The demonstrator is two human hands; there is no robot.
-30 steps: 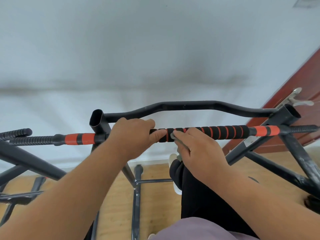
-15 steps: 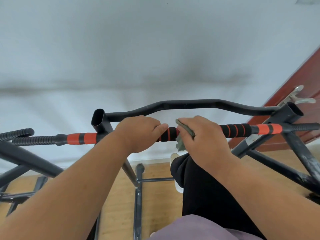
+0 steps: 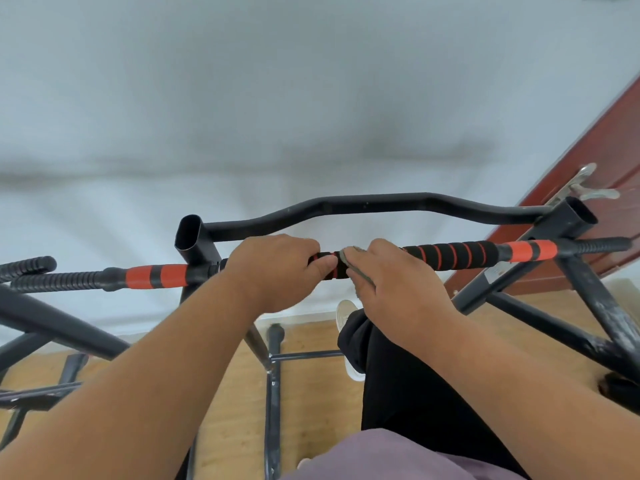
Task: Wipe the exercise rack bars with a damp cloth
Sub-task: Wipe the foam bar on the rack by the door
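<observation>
both: left hand (image 3: 277,271) grips bar (image 3: 453,254); right hand (image 3: 398,289) pinches cloth (image 3: 349,259).

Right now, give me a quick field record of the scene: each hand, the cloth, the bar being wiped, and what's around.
left hand: grips the foam-covered bar, thumb tip beside the cloth
right hand: holds the cloth against the bar
cloth: grey, mostly hidden under the right fingers
bar: horizontal, black foam with orange stripes, bare to the right of the hands
rear bar: black, bent, untouched
door: red-brown, at right, metal handle
floor: wood
</observation>
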